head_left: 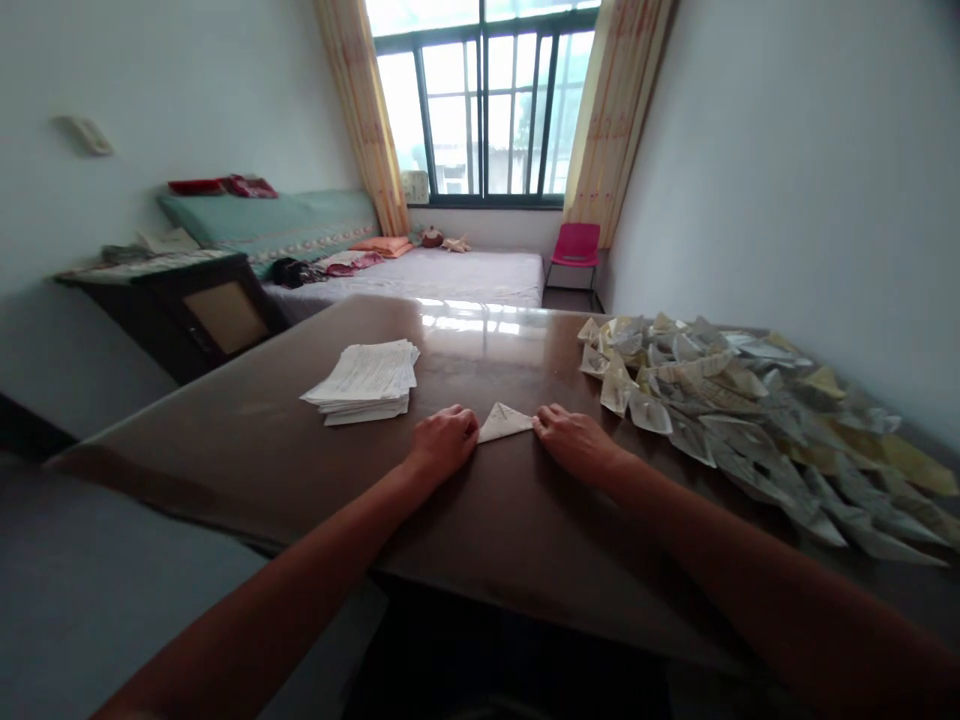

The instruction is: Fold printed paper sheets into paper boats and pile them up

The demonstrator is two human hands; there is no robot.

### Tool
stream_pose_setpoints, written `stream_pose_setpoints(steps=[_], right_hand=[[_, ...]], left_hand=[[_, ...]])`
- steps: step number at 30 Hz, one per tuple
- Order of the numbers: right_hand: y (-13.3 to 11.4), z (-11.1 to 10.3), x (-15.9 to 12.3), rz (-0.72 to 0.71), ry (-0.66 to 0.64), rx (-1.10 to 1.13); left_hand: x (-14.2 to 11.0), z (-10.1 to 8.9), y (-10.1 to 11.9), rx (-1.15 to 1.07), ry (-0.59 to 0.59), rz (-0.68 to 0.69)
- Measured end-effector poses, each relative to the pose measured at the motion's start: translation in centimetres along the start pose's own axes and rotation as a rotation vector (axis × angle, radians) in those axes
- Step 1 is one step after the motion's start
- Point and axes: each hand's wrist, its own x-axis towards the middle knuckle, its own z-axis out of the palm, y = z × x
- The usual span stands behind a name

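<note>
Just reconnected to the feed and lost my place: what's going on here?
A person's left hand and right hand are at opposite corners of a folded paper triangle on the brown table. A stack of paper sheets lies to the left, and many folded paper pieces spread across the right.

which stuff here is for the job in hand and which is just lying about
Likely part of the job:
- folded paper triangle, between left hand and right hand
- stack of sheets on the table
- pile of folded papers

Seemingly just lying about:
- pink chair
- orange pillows on the bed
</note>
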Motion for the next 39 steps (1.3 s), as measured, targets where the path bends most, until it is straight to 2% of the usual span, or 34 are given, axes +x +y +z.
stream_pose_setpoints(steps=[5,10,16,21,25,29,33,39], right_hand=[[-0.9,0.1,0.4,-0.020,-0.012,-0.075],[-1.6,0.3,0.8,-0.036,-0.024,-0.115],[-0.9,-0.2,1.2,-0.084,-0.067,-0.125],[-1.1,-0.3,1.6,-0.080,-0.123,-0.127],[-1.0,-1.0,1.8,-0.076,-0.143,-0.099],[-0.1,-2.1,2.3,-0.080,-0.145,-0.045],[0.9,-2.5,2.7,-0.035,-0.142,0.007],[1.5,-1.7,2.6,0.087,-0.096,0.062]], left_hand=[[-1.1,0.2,1.2,0.107,0.050,0.125],[-0.8,0.5,1.9,0.170,0.060,0.193],[-0.2,0.7,2.6,0.193,0.011,0.227],[-0.9,0.7,3.7,0.180,-0.052,0.229],[-1.8,0.5,3.0,0.158,-0.062,0.210],[-1.9,0.3,1.6,0.127,-0.071,0.251],[-1.0,0.3,0.8,0.125,-0.083,0.306],[1.3,0.0,-0.2,0.160,-0.105,0.375]])
